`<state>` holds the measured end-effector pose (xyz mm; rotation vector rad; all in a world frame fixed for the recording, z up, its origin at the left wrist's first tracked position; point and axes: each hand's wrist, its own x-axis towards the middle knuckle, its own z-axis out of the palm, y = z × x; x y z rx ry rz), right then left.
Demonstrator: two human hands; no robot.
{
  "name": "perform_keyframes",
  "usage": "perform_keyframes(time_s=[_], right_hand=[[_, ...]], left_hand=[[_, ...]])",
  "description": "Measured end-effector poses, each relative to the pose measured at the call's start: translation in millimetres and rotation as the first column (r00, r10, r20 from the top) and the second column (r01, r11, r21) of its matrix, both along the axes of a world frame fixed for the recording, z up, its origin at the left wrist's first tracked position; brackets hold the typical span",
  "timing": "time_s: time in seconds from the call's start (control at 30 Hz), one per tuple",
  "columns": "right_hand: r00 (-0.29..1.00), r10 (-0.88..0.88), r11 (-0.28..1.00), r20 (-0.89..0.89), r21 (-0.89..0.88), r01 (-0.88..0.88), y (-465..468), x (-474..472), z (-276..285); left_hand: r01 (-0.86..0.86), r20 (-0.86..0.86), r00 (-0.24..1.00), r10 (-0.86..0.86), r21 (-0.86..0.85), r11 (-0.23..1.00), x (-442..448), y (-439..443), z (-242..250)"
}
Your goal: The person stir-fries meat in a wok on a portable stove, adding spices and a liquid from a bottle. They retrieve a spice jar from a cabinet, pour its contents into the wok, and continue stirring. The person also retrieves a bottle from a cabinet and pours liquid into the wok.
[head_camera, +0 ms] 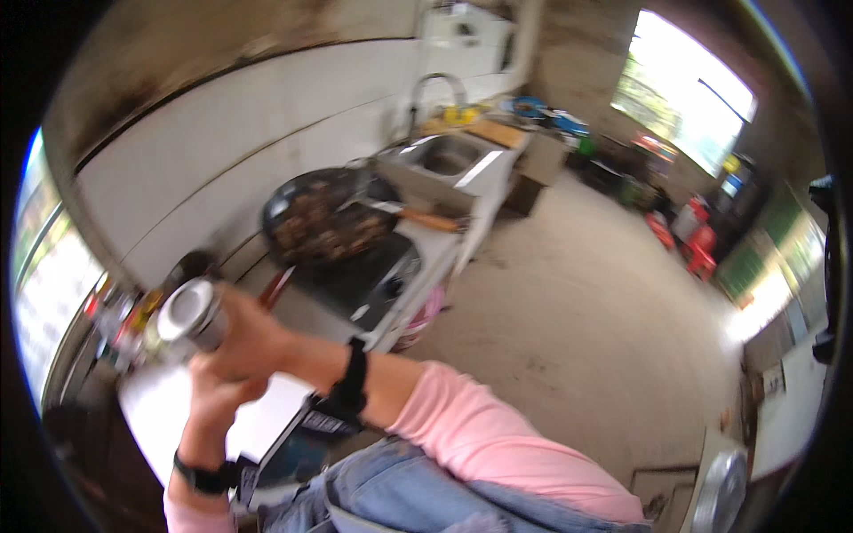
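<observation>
A cylindrical container with a pale, silvery lid (190,310) is held up over the left part of the counter. My right hand (256,333) wraps around its side. Against its lower end, just under the right hand, is my left hand (216,383); its fingers are partly hidden and blurred. Beyond the hands, a black wok (270,216) full of browned chunks of food (326,223) sits on a black glass-topped stove (360,283). A spatula with a wooden handle (430,218) lies across the wok's rim, its handle pointing right.
Bottles and jars (123,326) crowd the counter's left end by a window. A dark pot (193,266) stands behind the container. Past the wok are a steel sink (450,160) and a curved faucet (440,80). Red plastic stools (701,250) stand across the floor.
</observation>
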<state>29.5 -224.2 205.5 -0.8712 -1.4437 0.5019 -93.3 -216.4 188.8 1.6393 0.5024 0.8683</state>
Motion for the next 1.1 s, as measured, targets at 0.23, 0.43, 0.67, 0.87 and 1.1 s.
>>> perform_keyframes(time_s=[0.23, 0.43, 0.67, 0.87, 1.1], right_hand=[[0.957, 0.289, 0.922, -0.029, -0.26, -0.286, 12, -18, -52], [0.86, 0.407, 0.748, -0.308, -0.428, -0.507, 22, -59, -70], [0.897, 0.365, 0.721, -0.25, -0.533, -0.442, 76, -120, -113], [0.956, 0.271, 0.825, -0.112, -0.484, -0.291, 135, -167, -146], [0.961, 0.176, 0.937, 0.212, -0.335, -0.098, 221, -189, -188]], left_hand=[[0.045, 0.11, 0.994, -0.011, -0.308, 0.95, -44, 14, -58], [-0.453, -0.459, 0.748, 0.48, 0.176, 0.874, -102, 17, -73], [-0.757, -0.092, 0.602, 0.793, -0.382, 0.53, -244, -35, -37], [-0.823, 0.033, 0.355, 0.934, -0.462, 0.33, -348, -116, -31], [-0.823, 0.059, 0.07, 0.996, -0.561, 0.091, -453, -194, -63]])
